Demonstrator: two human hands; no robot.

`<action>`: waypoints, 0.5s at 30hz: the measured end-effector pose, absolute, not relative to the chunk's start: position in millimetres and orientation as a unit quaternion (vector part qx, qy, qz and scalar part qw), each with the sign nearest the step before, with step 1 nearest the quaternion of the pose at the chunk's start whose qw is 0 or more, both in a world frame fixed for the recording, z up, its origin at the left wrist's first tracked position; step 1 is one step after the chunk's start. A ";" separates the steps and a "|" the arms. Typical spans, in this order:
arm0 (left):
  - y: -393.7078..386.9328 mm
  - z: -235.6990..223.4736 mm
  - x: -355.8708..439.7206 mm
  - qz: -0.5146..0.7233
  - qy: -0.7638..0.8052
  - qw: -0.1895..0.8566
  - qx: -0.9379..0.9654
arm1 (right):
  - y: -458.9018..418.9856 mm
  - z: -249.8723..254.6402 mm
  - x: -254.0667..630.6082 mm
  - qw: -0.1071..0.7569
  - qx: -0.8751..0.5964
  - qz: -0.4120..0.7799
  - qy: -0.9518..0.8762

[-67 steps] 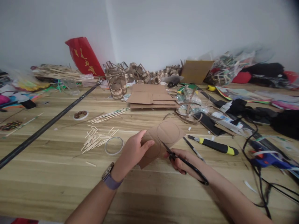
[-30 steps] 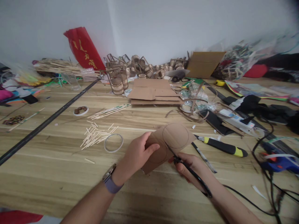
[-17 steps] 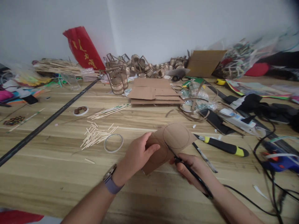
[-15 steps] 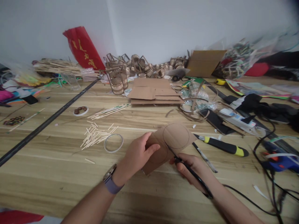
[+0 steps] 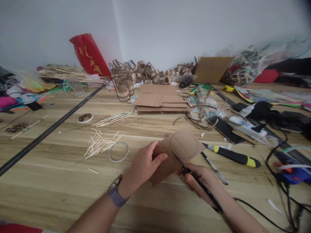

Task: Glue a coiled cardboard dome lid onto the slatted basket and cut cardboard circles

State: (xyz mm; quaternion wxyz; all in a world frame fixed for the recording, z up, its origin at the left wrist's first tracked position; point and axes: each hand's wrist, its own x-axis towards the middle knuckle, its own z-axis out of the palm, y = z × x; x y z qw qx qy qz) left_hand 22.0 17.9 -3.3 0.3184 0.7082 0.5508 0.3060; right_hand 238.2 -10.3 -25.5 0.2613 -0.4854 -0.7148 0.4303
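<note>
A piece of brown cardboard (image 5: 186, 145) with two drawn circles is held up above the wooden table. My left hand (image 5: 148, 161), with a watch on its wrist, grips the cardboard's left side, thumb on top. My right hand (image 5: 198, 178) is closed around black-handled scissors (image 5: 201, 187). The scissors' blades meet the cardboard between the two circles; how far they are apart I cannot tell. Just right of the cardboard lie a black and yellow utility knife (image 5: 235, 157) and a thin dark strip (image 5: 215, 168).
Short sticks (image 5: 99, 144) and a tape ring (image 5: 118, 152) lie left of my hands. Cardboard sheets (image 5: 160, 100) are stacked ahead, before several small woven baskets (image 5: 122, 92). A blue glue gun (image 5: 293, 171), cables and a power strip (image 5: 247, 126) occupy the right side.
The whole view has shifted slightly, so things sit a little lower. Both hands keep their hold on the cardboard and the scissors, with hardly any visible movement between them.
</note>
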 end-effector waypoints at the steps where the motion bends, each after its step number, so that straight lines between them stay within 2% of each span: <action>1: 17.7 -2.6 22.0 0.308 0.549 0.321 0.708 | -10.7 -24.1 237.9 0.259 -0.489 0.431 -0.713; 5: 19.6 2.4 17.7 0.310 0.537 0.371 0.691 | -12.4 -17.9 237.5 0.239 -0.493 0.441 -0.711; 11: 26.6 1.8 8.3 0.264 0.458 0.649 0.547 | -11.6 -24.3 243.9 0.202 -0.453 0.464 -0.734; 15: 25.8 -0.7 10.6 0.267 0.434 0.716 0.478 | -11.9 -27.5 245.2 0.204 -0.436 0.472 -0.739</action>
